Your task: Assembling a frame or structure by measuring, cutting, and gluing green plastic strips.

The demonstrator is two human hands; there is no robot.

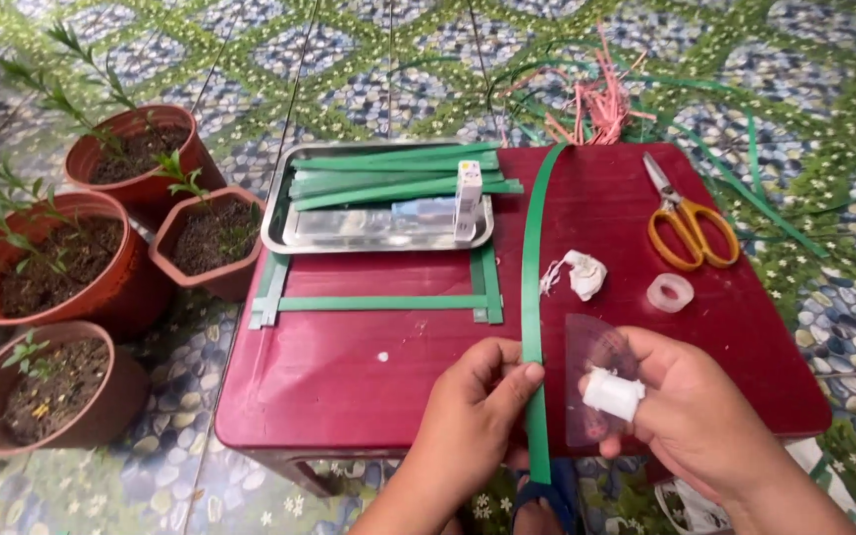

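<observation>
Green strapping band (531, 297), a long flat strip, runs lengthwise almost straight away from the person across a dark red table (349, 376), its far end passing the table's back edge near a heap of pink and green offcuts (596, 104) on the pebble-patterned floor, its near end hanging just over the front edge. The left hand (473, 421) pinches the strip close to that near end, thumb on top and fingers closed beneath it. The right hand (686, 406), just beside the strip, has its fingers closed around a small white cylinder (612, 393) and holds a clear pinkish protractor (591, 381) against the tabletop. Farther back on the table sits a metal tray (374, 233) holding cut green strips (398, 173) and a white glue stick (468, 198); in front of the tray lies a frame of joined green strips (378, 302). To the right of the long strip are a crumpled white scrap (582, 272), a roll of clear tape (670, 292) and orange-handled scissors (686, 223). Four terracotta-coloured pots (101, 287) with small green plants stand on the floor at the table's left.
</observation>
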